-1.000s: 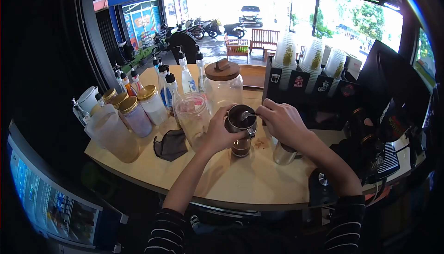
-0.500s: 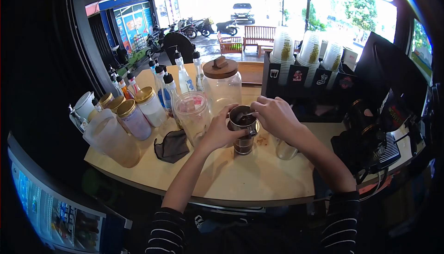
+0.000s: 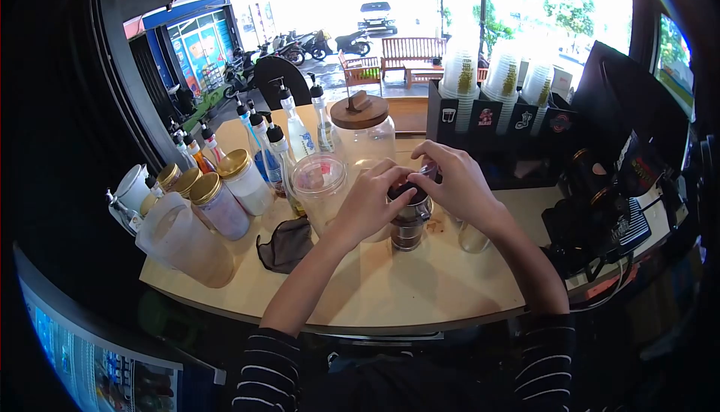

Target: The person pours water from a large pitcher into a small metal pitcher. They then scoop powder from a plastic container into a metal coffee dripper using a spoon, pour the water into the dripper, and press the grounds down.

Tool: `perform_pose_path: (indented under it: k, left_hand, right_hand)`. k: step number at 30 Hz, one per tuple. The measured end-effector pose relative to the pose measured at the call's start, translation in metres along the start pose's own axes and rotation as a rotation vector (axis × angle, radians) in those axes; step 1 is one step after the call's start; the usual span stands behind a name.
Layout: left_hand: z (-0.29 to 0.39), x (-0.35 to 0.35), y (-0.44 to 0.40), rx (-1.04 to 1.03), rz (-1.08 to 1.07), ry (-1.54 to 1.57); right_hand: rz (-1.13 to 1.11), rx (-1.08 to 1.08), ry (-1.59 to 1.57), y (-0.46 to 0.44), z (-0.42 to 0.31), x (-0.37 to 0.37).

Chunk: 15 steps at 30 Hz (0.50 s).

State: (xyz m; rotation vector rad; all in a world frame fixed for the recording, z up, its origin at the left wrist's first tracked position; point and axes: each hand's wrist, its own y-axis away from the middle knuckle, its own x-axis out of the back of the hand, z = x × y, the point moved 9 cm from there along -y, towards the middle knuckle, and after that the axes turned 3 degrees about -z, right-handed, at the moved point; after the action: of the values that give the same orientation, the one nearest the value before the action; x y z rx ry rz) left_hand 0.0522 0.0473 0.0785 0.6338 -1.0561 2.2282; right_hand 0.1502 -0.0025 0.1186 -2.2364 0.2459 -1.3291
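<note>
A metal cup with a side handle (image 3: 414, 212) stands on a short clear glass (image 3: 406, 239) of dark liquid or with dark contents, on the counter before me. My left hand (image 3: 373, 196) is bent over the near left of the cup's mouth, thumb and fingers closed around the dark part there. From the right, my right hand (image 3: 456, 177) closes its thumb and fingers at the far rim. The fingers hide what either hand holds. Left of the cup is a clear plastic jar (image 3: 319, 183); another small glass (image 3: 472, 238) is right of it.
A wood-lidded glass jar (image 3: 363, 138) stands behind. To the left are pump bottles (image 3: 289, 123), gold-lidded jars (image 3: 219, 206), a frosted pitcher (image 3: 187, 239) and a dark cloth (image 3: 285, 245). At right are a cup rack (image 3: 487, 123) and a black machine (image 3: 589, 209).
My left hand has shifted from the cup's side up to its mouth. My right hand no longer shows the spoon it held inside the cup. The view has turned slightly.
</note>
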Motion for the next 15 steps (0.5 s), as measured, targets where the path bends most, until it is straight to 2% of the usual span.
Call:
perform_pose_path:
  k: [2,5,8,11,14,15]
  left_hand:
    - [0.003,0.000,-0.002,-0.073,0.036,-0.154]
    - [0.016,0.004,0.000,-0.163,0.107,-0.204]
    - [0.015,0.008,0.001,-0.189,0.189,-0.237]
    - [0.018,0.016,0.005,-0.191,0.248,-0.242]
    - [0.020,0.021,0.013,-0.148,0.296,-0.279]
    - [0.018,0.023,0.016,-0.123,0.325,-0.268]
  right_hand:
    - [0.000,-0.030,-0.051,0.003,-0.002,0.000]
    - [0.012,0.029,-0.130,0.015,-0.006,0.007]
    - [0.062,-0.078,-0.166,0.038,0.022,0.026]
    - [0.127,-0.134,-0.151,0.079,0.097,0.028]
    - [0.115,-0.170,0.011,0.135,0.166,0.019]
    - [0.036,-0.322,-0.115,0.152,0.190,0.008]
